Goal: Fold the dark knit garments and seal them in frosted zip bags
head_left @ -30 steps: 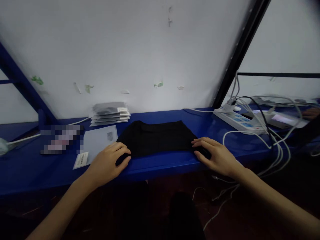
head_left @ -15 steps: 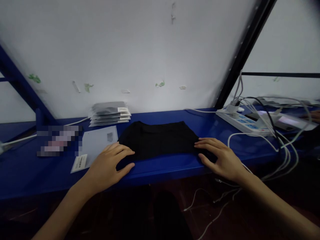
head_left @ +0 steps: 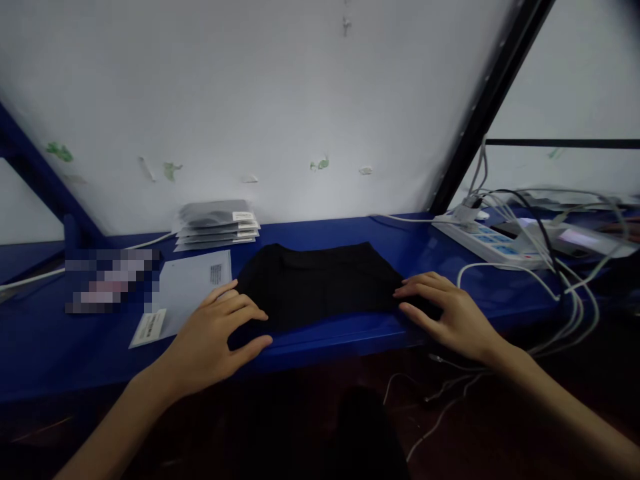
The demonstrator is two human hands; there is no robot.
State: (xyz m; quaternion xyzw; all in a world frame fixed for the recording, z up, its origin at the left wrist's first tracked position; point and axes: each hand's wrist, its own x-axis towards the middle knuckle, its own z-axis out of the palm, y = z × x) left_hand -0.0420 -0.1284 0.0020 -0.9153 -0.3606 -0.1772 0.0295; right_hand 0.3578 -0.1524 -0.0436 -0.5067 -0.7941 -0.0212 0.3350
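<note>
A folded black cloth garment (head_left: 320, 283) lies flat along the front of the blue table (head_left: 330, 337); its exact kind I cannot make out. My left hand (head_left: 217, 330) is at the cloth's left end, fingers apart, fingertips over its edge. At the right end, my right hand (head_left: 445, 307) has its fingers stretched out and touching the corner. Neither hand is closed around the fabric. Partly behind my left hand lies a flat pale plastic bag (head_left: 187, 287) with a white barcode label (head_left: 150, 327).
Several packed bags (head_left: 215, 223) are stacked at the back left. A blurred-out object (head_left: 113, 283) lies farther left. On the right, a power strip (head_left: 483, 241) and tangled white cables (head_left: 575, 300) take up the table, with some hanging over its edge. A white wall (head_left: 300, 100) rises behind.
The view has shifted slightly. My left hand's fingers have spread a little, and my right hand has moved slightly outward. The black cloth stays in place, looking slightly wider.
</note>
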